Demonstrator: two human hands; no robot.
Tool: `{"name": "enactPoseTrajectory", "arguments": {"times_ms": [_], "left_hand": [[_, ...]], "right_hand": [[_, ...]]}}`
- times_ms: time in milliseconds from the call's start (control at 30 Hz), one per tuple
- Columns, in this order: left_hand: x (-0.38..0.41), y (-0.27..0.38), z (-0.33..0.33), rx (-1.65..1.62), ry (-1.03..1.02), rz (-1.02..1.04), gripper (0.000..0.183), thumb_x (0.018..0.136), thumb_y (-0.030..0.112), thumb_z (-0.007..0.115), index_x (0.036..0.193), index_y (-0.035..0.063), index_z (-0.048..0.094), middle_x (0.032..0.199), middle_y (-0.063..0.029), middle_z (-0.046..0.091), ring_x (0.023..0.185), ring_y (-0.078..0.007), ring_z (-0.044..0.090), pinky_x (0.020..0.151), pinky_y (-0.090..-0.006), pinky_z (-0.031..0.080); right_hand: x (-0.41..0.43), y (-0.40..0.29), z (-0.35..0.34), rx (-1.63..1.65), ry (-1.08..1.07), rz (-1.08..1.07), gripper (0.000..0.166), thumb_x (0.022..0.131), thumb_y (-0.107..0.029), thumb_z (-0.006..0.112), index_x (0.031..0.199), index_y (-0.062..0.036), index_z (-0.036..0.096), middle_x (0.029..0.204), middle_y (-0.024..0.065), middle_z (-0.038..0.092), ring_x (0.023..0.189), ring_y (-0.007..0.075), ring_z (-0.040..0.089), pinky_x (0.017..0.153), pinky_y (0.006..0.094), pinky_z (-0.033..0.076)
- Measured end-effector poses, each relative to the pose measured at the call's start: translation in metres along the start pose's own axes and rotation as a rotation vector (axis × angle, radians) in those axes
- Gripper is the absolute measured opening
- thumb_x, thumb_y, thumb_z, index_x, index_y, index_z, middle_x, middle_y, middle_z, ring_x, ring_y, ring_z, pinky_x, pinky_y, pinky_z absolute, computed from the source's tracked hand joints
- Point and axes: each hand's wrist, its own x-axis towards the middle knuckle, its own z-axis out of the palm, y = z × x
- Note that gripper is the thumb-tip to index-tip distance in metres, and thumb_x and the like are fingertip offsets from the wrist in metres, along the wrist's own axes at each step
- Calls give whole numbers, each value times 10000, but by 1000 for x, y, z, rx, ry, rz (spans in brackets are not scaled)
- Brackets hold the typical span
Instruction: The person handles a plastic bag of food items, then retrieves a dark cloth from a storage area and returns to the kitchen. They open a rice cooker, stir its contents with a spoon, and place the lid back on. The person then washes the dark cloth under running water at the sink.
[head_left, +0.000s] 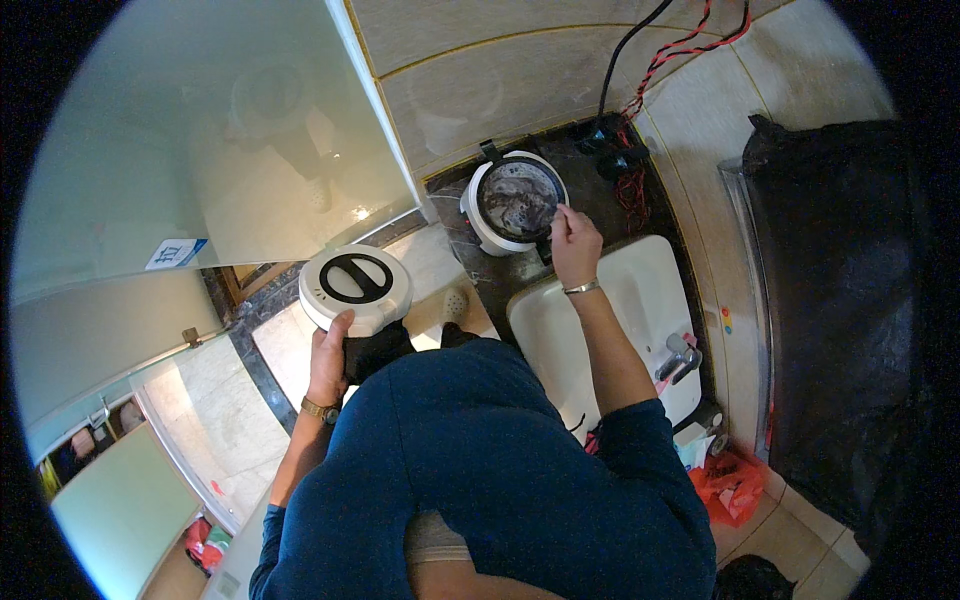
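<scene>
A white round lid with a black handle ring (330, 301) is held in my left hand (328, 364), the thumb over its rim. To the right, a white round pot-like appliance (489, 238) stands on the dark stone counter, its top uncovered. Dark, cloudy liquid with foam (519, 199) shows inside its black rim. My right hand (576, 246) is at the near right edge of that rim, fingers pinched together; whether they hold something thin cannot be told.
A white sink (626, 315) with a metal faucet (679, 360) lies right of the appliance. Red and black cables (632, 195) gather in the counter's back corner. A frosted glass panel (262, 150) stands at left, a red plastic bag (727, 487) at lower right.
</scene>
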Motion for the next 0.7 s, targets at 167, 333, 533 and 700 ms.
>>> {"name": "enactPoseTrajectory", "arguments": {"times_ms": [167,333,533,700], "left_hand": [[-1,-1,-1,3,-3,-3,427,877,242,614,1184,-49,553,1077,-122,649,938,-201,634,843,-299,495],[-2,-1,-2,12,11,-13,416,878,239,606,1173,-50,561,1073,-123,651,929,-198,635,832,-294,497],[-1,-5,-6,2,8,-13,424,878,246,607,1176,-52,561,1071,-123,653,926,-197,637,831,-293,498],[-2,-5,-4,2,13,-2,432,877,251,609,1180,-53,558,1073,-125,654,930,-200,638,834,-294,499]], "right_hand": [[1,-7,23,-189,32,-362,213,849,-123,607,979,40,651,868,208,660,764,338,642,714,424,533],[6,-10,47,-219,-7,-467,179,855,-106,592,930,51,636,811,212,630,748,353,625,714,423,520],[12,-26,46,-103,-128,-392,140,867,-109,574,870,23,620,737,193,588,700,368,588,676,442,493],[12,-24,37,30,-215,-346,129,858,-123,579,873,-4,624,757,183,593,716,366,591,666,450,485]]}}
